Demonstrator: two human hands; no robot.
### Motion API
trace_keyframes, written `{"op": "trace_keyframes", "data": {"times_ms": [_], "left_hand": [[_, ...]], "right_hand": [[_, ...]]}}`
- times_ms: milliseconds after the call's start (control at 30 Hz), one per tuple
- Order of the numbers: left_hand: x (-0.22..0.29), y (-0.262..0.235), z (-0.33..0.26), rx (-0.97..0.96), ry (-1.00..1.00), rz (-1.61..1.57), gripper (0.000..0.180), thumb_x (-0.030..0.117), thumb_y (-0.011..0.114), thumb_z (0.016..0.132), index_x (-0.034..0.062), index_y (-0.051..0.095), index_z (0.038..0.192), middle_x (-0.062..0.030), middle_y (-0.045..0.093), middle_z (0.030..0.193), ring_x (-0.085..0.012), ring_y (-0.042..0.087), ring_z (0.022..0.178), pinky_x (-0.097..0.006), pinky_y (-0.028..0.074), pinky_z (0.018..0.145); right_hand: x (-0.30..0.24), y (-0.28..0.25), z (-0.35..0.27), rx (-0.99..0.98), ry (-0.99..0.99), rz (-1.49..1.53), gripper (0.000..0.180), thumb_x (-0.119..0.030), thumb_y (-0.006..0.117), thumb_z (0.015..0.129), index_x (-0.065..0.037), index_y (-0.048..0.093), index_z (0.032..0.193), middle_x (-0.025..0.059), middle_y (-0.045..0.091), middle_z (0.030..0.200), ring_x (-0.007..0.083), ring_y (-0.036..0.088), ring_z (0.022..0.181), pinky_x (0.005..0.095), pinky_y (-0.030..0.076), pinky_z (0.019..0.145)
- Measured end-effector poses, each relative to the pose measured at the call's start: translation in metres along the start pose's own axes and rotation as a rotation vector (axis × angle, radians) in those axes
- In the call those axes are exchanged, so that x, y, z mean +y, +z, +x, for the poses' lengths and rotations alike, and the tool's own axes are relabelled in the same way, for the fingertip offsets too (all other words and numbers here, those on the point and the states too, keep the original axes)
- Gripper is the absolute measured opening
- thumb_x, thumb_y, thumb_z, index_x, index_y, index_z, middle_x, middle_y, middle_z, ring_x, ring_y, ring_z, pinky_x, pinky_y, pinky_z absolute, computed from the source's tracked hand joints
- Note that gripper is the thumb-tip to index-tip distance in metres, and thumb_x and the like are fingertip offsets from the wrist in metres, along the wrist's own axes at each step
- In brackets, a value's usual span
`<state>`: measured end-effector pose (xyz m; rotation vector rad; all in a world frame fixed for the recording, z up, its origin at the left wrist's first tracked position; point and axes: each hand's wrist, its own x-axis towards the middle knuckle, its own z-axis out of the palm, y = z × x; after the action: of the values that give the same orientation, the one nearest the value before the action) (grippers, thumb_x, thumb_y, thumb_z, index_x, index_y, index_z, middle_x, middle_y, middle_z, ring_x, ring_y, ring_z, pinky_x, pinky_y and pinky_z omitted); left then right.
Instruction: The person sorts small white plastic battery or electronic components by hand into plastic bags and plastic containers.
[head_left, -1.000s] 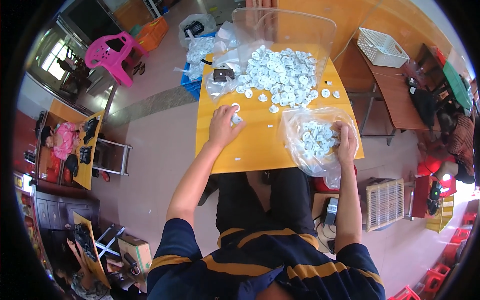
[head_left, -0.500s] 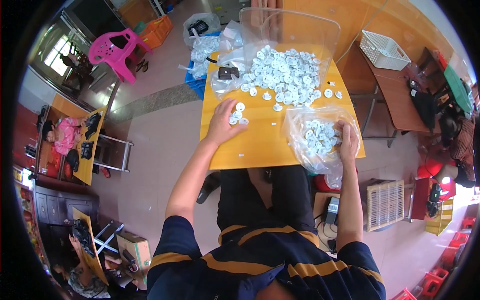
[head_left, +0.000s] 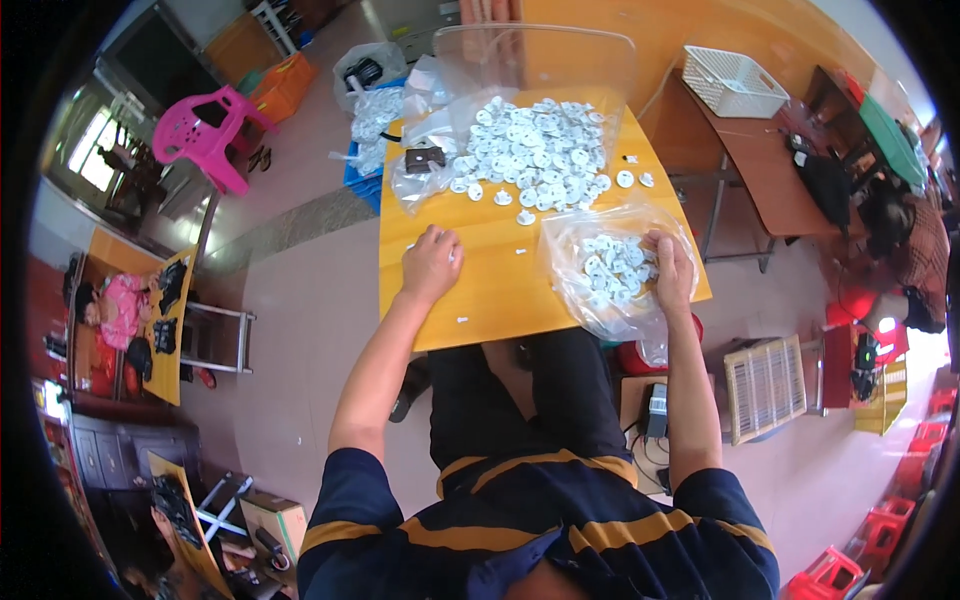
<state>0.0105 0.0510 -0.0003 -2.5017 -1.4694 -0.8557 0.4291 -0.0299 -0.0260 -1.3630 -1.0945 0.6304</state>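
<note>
My left hand (head_left: 433, 265) is closed on the left part of the yellow wooden table (head_left: 480, 290). Its fingers curl round some white round plastic parts, of which only slivers show. My right hand (head_left: 672, 268) grips the right edge of a clear plastic bag (head_left: 575, 305), which lies open at the table's front right. Inside the bag is a heap of the same white discs (head_left: 612, 268). Beyond it spreads a large pile of white discs with short stems (head_left: 535, 148), and a few lie loose, such as one disc (head_left: 526, 217). Small white bits (head_left: 462, 320) dot the tabletop.
A clear plastic bin (head_left: 535, 32) backs the pile. A dark brown box-like item (head_left: 425, 160) sits on plastic at the left. A blue crate (head_left: 362, 185) with filled bags stands beside the table. To the right is a brown table (head_left: 750, 165) with a white basket (head_left: 733, 83).
My left hand has closed over the small group of discs beside it, which are now mostly hidden in its fingers. My right hand stays on the bag. The whole view has shifted slightly.
</note>
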Motion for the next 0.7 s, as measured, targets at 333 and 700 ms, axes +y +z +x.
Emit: {"op": "trace_keyframes", "data": {"times_ms": [333, 700], "left_hand": [[-0.011, 0.011, 0.005, 0.169, -0.426, -0.597, 0.01, 0.012, 0.073, 0.088, 0.0065, 0.069, 0.096, -0.0019, 0.065, 0.076, -0.0143, 0.063, 0.072, -0.032, 0.053, 0.066], [0.22, 0.043, 0.106, -0.067, 0.089, -0.926, 0.018, 0.023, 0.079, 0.074, 0.0083, 0.073, 0.083, -0.0162, 0.072, 0.09, -0.0372, 0.069, 0.089, -0.047, 0.055, 0.083]], "right_hand": [[-0.012, -0.001, 0.002, -0.022, -0.087, -0.075, 0.048, -0.038, 0.046, 0.111, 0.002, 0.071, 0.115, 0.0129, 0.074, 0.108, 0.0244, 0.069, 0.105, 0.0352, 0.05, 0.097], [0.035, -0.01, 0.014, 0.027, -0.601, -0.708, 0.029, -0.018, 0.045, 0.102, -0.004, 0.068, 0.115, 0.0157, 0.069, 0.109, 0.0302, 0.065, 0.103, 0.0417, 0.051, 0.092]]}}
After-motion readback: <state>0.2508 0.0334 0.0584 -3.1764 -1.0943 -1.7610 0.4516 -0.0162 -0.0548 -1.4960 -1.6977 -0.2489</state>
